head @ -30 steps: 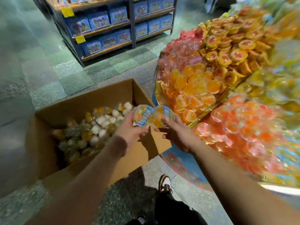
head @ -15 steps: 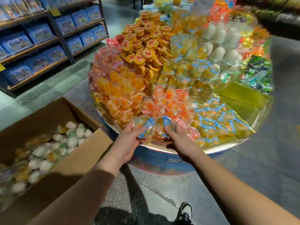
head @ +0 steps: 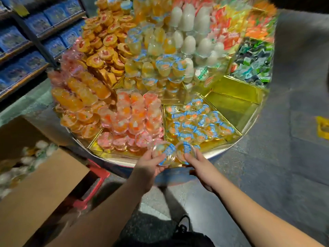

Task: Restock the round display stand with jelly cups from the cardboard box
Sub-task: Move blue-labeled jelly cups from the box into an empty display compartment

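My left hand (head: 148, 166) grips a clear jelly cup with a blue-and-white lid (head: 163, 152). Beside it my right hand (head: 201, 166) holds a second, similar jelly cup (head: 186, 150). Both cups hover over the near rim of the round display stand (head: 229, 148). Just beyond them lies a gold compartment (head: 219, 141) partly filled with the same blue-lidded cups (head: 195, 122). The open cardboard box (head: 35, 189) stands at the lower left, with white and yellow jelly cups (head: 26, 157) inside.
The stand is piled with orange, pink, yellow and white jelly cups; two gold compartments (head: 233, 98) to the right are bare. A red stool frame (head: 92, 186) stands under the box. Blue-stocked shelves (head: 35, 38) run along the left. My shoe (head: 183, 223) is below.
Both hands carried the two cups from above the box rightward to the stand's near rim. My view swung right, so the box slid to the left edge.
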`<state>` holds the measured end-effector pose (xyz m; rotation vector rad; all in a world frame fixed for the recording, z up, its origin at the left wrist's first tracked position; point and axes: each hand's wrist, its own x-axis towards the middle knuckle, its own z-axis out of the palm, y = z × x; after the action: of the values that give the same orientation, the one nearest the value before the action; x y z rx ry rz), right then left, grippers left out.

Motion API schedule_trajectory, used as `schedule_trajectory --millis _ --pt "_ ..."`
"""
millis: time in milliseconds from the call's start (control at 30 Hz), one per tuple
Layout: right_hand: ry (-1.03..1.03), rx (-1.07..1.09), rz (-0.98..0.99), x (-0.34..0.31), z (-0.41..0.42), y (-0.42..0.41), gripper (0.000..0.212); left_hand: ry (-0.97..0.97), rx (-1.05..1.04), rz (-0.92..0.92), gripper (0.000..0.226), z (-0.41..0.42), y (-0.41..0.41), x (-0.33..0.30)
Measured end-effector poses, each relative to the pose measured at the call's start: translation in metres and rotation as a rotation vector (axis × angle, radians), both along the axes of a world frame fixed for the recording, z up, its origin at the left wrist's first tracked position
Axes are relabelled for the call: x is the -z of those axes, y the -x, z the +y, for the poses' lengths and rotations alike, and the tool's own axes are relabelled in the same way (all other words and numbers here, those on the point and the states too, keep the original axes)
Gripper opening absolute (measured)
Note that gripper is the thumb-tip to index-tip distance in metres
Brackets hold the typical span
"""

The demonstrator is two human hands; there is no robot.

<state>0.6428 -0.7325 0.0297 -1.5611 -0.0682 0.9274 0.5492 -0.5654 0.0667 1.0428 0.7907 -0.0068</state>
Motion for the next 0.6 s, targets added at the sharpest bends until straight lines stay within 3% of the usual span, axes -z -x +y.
schedule_trajectory --millis 233,367,467,600 --pt "0.033 0.081 0.039 0.020 -0.034 -0.033 0.029 0.119 -0.079 0.066 0.015 -0.043 -0.045 0.035" --pt "0.058 0.160 0.108 0.041 -0.037 -0.053 0.027 0.170 -0.174 0.153 0.025 -0.055 -0.071 0.059" --pt "0.091 0.200 0.131 0.055 -0.036 -0.067 0.025 0.088 -0.203 0.225 0.003 -0.060 -0.082 0.072" --pt "0.135 0.182 0.138 0.070 -0.031 -0.084 0.031 -0.014 -0.257 0.307 0.013 -0.064 -0.092 0.085"
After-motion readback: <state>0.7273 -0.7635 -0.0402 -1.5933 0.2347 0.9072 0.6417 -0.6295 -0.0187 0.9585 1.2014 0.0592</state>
